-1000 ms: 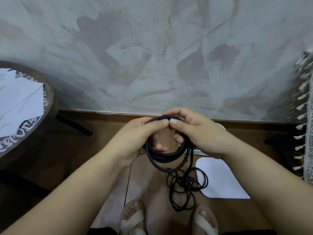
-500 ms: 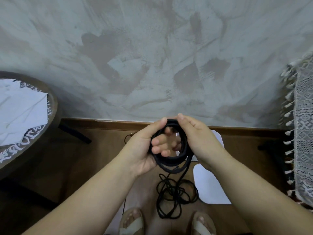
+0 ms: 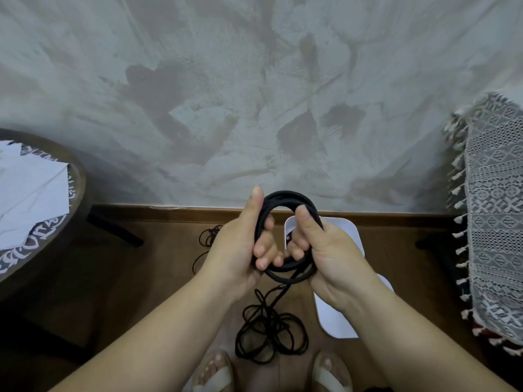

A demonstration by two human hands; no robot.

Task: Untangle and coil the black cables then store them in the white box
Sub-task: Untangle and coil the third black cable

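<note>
Head view shows me both hands raised in front of the wall, gripping one black cable coil (image 3: 285, 197) between them. My left hand (image 3: 235, 250) has its fingers curled through the ring from the left, thumb standing straight up along the coil's outer edge. My right hand (image 3: 331, 256) wraps the right side, fingers hooked through the middle and thumb lying against the upper strands. From the bottom of the coil a loose tail drops to a tangled heap of cable (image 3: 271, 332) on the wooden floor (image 3: 147, 267), just ahead of my sandals (image 3: 215, 377). The white box (image 3: 352, 233) sits on the floor by the skirting, partly hidden behind my right hand; another white piece (image 3: 334, 321) lies nearer me. A second thin black cable (image 3: 208, 236) rests left of my left hand. White paper (image 3: 28, 193) lies on the round tabletop (image 3: 77, 179) at far left, and a lace cloth (image 3: 495, 222) hangs at far right.
</note>
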